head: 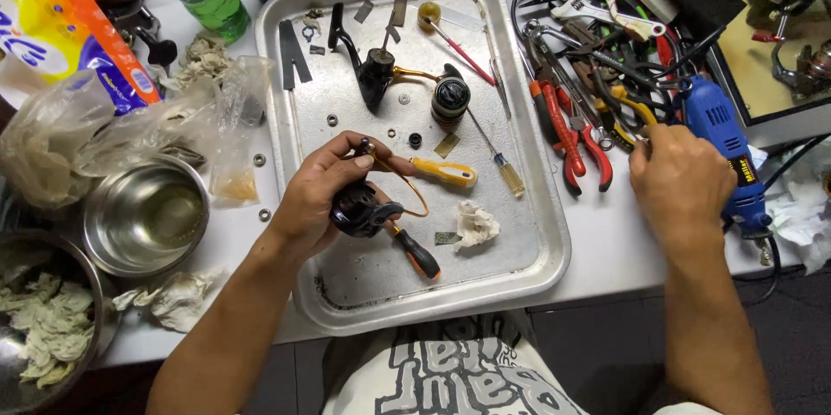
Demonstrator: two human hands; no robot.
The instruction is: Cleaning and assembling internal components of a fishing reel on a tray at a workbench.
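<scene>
Over the dented metal tray (537,207), near its front-left part, the left hand (325,194) curls firmly around a rounded black reel body (359,212) trailing a thin gold wire arm. The right hand (679,177) rests, fingers bent, among the pile of pliers (576,134) past the tray's right edge, beside a blue rotary tool (723,142); whether it grips anything I cannot tell.

The tray (537,242) under my work is brushed metal, dull and scuffed. In my left hand (325,194) the reel part (359,212) looks like glossy black plastic with a thin brass-coloured wire. My right hand (679,177) rests by the blue drill (723,142), matt plastic. The bowl (147,216) is shiny steel. The rag (474,225) is crumpled soft paper. The pliers (576,134) have smooth red rubbery grips.
</scene>
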